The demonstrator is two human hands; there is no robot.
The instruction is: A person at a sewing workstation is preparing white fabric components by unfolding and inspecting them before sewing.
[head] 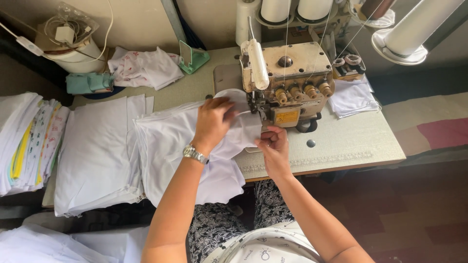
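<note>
Pale worn sewing table (351,141) carries a cream metal overlock sewing machine (287,83) and stacked flat white cut fabric pieces (97,156), piled left within reach. White cloth piece (229,141) lies at the machine's needle area, draped off the table's front edge. Left hand (213,122) presses down on it, fingers curled, flattening. Right hand (274,143) pinches its edge closed, steering at the foot.

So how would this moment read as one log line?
left hand: pressing white fabric | right hand: pinching fabric edge | sewing machine: fabric at its foot
</note>
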